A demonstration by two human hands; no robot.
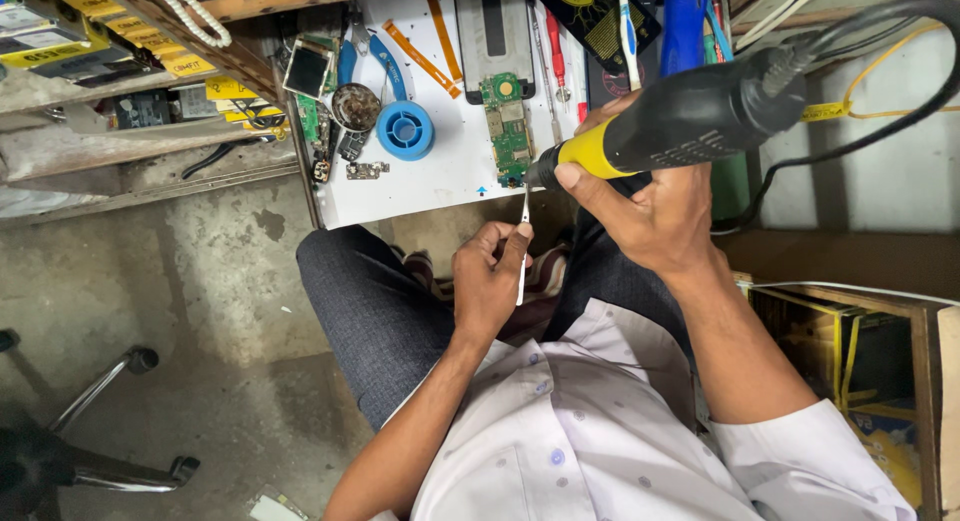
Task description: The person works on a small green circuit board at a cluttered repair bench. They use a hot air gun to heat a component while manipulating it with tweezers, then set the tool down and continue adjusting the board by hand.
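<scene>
Stained concrete floor (170, 281); cluttered wooden shelves (120, 91); chair base (90, 451).

White work mat (440, 171) on the bench, bearing small repair parts. Landmark: blue solder spool (405, 131), near the mat's middle.
- Round metal tin (356, 107): touching the spool, on its far-left side.
- Blue-handled pliers (372, 56): just beyond the spool.
- Small screen module (308, 69): beyond and left of the spool, at the mat's edge.
- Little circuit fragment (367, 170): just nearer than the spool, leftward.
- Green circuit board (509, 126): right of the spool, lying lengthwise.
- Orange flex strips (424, 56): beyond the spool, rightward.
- Dark phone frame (493, 31): beyond the green board.
- Red-handled screwdriver (557, 46): well right of the spool.
</scene>
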